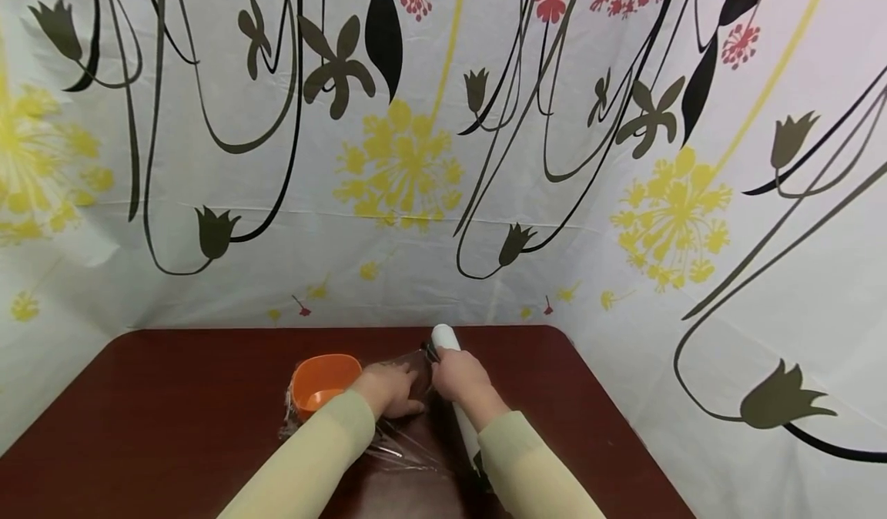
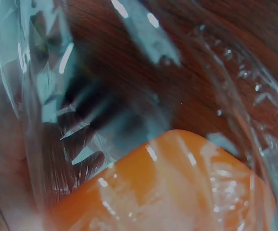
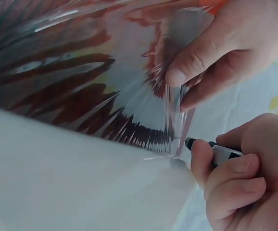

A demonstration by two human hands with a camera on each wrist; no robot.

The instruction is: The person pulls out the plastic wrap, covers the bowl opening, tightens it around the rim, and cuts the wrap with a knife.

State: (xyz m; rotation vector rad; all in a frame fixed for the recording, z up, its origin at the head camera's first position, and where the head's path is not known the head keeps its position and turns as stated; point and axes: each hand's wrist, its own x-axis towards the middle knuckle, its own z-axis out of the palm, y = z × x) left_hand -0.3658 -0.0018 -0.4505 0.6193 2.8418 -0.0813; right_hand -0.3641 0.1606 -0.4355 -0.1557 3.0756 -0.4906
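A: While the clear film [image 3: 81, 72] runs from the white roll [image 3: 71, 178] at right towards the orange bowl [image 1: 324, 371] at left, which step is shown?

B: Most probably the cutting of the film. The left hand [image 1: 389, 390] pinches its far edge beside the roll, thumb and fingers closed upon it, creases fanning from that point. The right hand [image 1: 463, 376] holds a small cutter [image 3: 225, 155], fingers curled closely about the handle, tip directed at the same edge.

A: Has the tip entered the film?

B: That cannot be told; it lies at the edge or just beside it.

A: And the bowl?

B: It stands upright on the dark red table [image 1: 208, 403], left of both hands. Film gathers at its outer wall; whether a layer spans the mouth is unclear. The roll lies at right, extending from near to far.

A: What does the next move call for?

B: Presumably a steady cut along the roll, from far to near, with the film held taut; slack film would likely bunch before the tip.
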